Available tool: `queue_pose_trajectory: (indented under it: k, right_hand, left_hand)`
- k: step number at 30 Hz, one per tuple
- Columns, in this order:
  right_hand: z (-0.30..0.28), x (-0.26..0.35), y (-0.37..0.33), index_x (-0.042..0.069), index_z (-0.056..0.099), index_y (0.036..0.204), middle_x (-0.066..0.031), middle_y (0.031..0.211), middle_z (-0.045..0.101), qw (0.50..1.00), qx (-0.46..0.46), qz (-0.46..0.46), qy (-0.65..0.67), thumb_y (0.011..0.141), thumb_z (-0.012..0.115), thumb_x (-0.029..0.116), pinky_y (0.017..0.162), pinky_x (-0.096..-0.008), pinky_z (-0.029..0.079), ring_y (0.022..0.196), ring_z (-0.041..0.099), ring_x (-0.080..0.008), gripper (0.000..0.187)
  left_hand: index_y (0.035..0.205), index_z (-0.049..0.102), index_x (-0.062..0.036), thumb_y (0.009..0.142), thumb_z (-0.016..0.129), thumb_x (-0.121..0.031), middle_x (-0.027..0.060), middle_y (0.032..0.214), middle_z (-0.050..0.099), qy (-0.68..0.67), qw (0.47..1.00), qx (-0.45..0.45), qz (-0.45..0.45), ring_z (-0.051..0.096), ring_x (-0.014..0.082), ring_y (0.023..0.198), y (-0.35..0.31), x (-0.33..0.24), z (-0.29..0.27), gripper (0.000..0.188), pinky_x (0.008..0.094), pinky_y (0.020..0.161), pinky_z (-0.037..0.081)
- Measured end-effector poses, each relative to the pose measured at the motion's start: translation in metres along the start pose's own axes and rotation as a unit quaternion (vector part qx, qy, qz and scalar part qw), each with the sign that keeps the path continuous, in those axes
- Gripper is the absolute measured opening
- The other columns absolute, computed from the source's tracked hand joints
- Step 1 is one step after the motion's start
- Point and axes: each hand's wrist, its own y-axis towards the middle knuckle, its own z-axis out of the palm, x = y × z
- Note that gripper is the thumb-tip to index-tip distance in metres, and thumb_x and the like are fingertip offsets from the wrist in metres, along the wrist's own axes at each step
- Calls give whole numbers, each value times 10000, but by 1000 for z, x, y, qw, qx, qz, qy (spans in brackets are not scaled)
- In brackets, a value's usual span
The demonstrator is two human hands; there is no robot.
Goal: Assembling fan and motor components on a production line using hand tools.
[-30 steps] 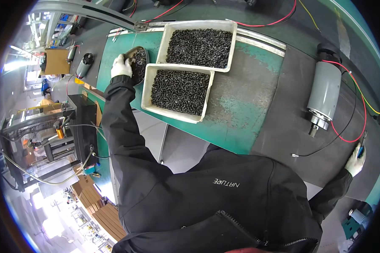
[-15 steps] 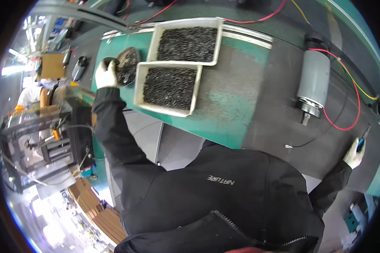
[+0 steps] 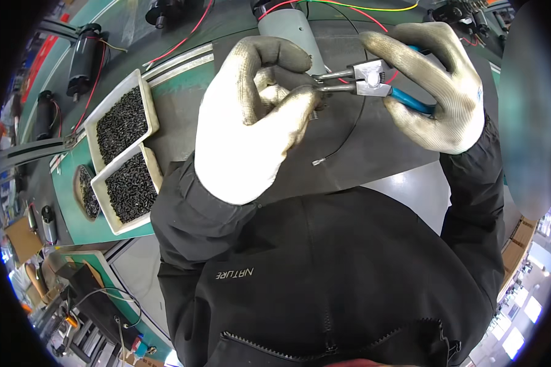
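My gloved left hand is raised over the bench with thumb and fingers pinched together. Whatever small thing may be between them is hidden. The long thin jaws of a pair of circlip pliers reach the left fingertips. My gloved right hand grips the pliers by their blue handles. Behind the jaws stands a grey cylindrical motor, its lower end covered by the hands and tool.
Two white trays of small black parts stand at the left, beside a round dish of similar pieces. A black cable with a connector lies nearer me. More black motors with red wires sit at the back.
My left hand has left the round dish and come up to the pliers. My right hand has lifted the pliers to meet it. The view has turned toward the right.
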Motion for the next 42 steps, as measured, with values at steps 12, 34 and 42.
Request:
queue_pose_trajectory:
  k: [12, 34, 42]
  right_hand:
    - [5, 4, 0, 43, 671, 1078, -153, 965, 591, 998, 14, -54, -7, 485, 616, 45, 748, -360, 491, 863, 572, -265, 596]
    - [181, -108, -8, 21, 537, 1044, -85, 868, 583, 407, -46, 402, 819, 741, 552, 71, 677, -334, 466, 804, 570, -220, 308]
    - [38, -6, -59, -85, 540, 1061, -129, 869, 580, 695, -68, 304, 647, 660, 606, 68, 703, -318, 457, 766, 589, -219, 435]
  left_hand:
    - [1047, 481, 16, 824, 584, -5, 48, 814, 551, 53, 998, -41, 4, 454, 44, 602, -7, 1, -6, 247, 176, 517, 361]
    - [1092, 576, 101, 810, 533, -577, 333, 1082, 575, 406, 878, -253, -31, 554, 410, 1070, 158, 74, -42, 736, 410, 935, 414]
    - [1299, 392, 30, 573, 797, -146, 170, 1138, 547, 213, 913, -7, 348, 583, 226, 1015, 42, 24, 15, 850, 328, 851, 494]
